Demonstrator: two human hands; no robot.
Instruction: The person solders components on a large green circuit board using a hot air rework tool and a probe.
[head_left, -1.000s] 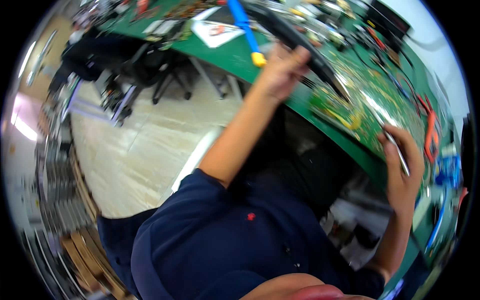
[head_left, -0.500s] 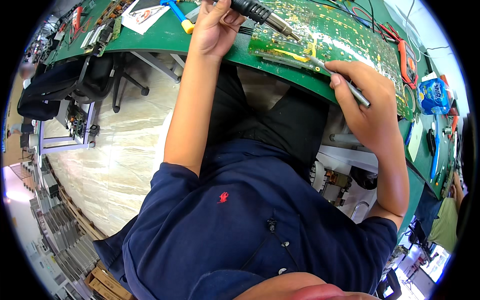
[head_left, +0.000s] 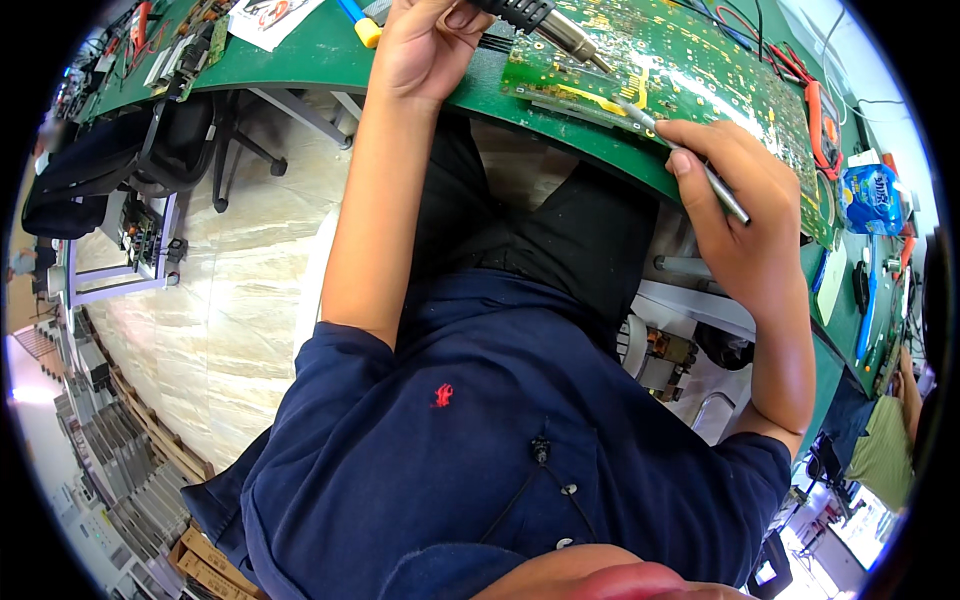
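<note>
A large green circuit board [head_left: 720, 75] with gold-coloured traces lies on the green bench. My left hand [head_left: 425, 55], at the top, is closed round the black, ribbed handle of a hot air gun [head_left: 568, 36]. Its metal nozzle slants down to the right, close over the board's near left part. My right hand [head_left: 748, 185] pinches silver metal tweezers [head_left: 722, 188] like a pen. Their tips reach the board's near edge beside a yellow strip, just below the nozzle. Whether the tips touch the board, I cannot tell.
An orange multimeter [head_left: 824, 130] lies right of the board, with cables behind it. A blue packet [head_left: 872, 200] and hand tools lie further right. At the left are a blue-and-yellow tool [head_left: 367, 32], more boards [head_left: 182, 62] and a black chair [head_left: 185, 150]. Another person [head_left: 885, 450] is at the far right.
The view has shifted slightly. The tweezers' tips have moved a little left and farther onto the board. The hot air gun stays over nearly the same spot. Both grips are unchanged.
</note>
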